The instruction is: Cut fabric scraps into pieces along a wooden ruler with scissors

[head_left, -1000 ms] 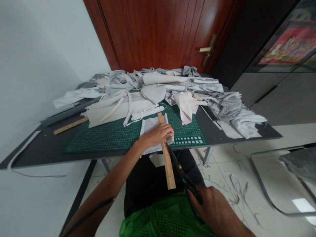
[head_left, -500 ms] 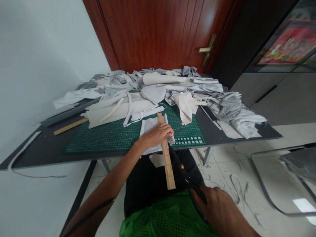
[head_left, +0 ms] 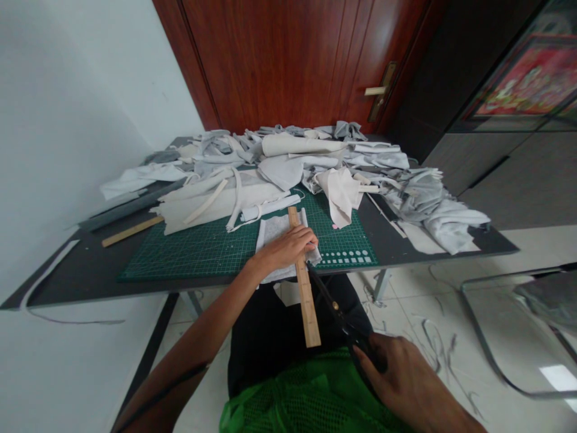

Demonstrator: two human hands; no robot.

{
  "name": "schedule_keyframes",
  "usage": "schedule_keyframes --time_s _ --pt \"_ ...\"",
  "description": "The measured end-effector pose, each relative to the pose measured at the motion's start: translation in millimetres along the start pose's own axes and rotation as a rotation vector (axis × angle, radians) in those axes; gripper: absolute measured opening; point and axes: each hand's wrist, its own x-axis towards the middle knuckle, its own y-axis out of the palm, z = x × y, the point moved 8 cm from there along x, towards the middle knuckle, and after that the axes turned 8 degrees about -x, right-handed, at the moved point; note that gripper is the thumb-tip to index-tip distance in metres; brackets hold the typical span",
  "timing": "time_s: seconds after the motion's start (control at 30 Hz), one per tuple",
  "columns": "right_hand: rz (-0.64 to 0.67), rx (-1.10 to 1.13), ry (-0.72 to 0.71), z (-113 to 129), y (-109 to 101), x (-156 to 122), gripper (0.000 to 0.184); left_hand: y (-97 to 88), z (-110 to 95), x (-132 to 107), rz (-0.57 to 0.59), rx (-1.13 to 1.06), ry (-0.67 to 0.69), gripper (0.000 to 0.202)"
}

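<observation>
A bare wooden strip lies at the left of a dark bench, just off the corner of a green cutting mat. Behind the mat, a heap of grey and cream fabric offcuts runs across the bench's far side, in front of a reddish-brown door.

Near the middle of the mat's front edge lies 1 pale grey cloth piece, its near end drooping over the edge of the bench. The person's left hand rests on top of it, fingers bent over a wooden ruler and pinning it against the cloth. The ruler runs lengthwise along the cloth's right side, its far end on the mat and its near end jutting well past the bench edge, above the person's dark lap.

Just right of the ruler, black scissors point up toward the bench, with the blade tips at the cloth's near right corner, beside the left hand – whether the blades are parted cannot be made out. The right hand is closed around the handles, low in the frame and above a bright green mesh material.

On the right, thin grey fabric trimmings litter the white tiled floor – next to a clear chair.
</observation>
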Motion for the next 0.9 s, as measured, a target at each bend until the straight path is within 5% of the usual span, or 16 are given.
schedule_keyframes --time_s 0.23,0.47,0.9 --pt "0.178 0.101 0.037 -1 16 0 0.058 -1.4 -5 -1 -0.02 0.064 0.037 0.011" --pt "0.13 0.159 0.119 -4 9 3 0.065 -2.3 -3 -4 -0.042 0.019 0.022 0.01" --pt "0.573 0.339 0.282 3 29 10 0.054 -14.3 11 -2 -0.07 -0.319 -0.067 0.022"
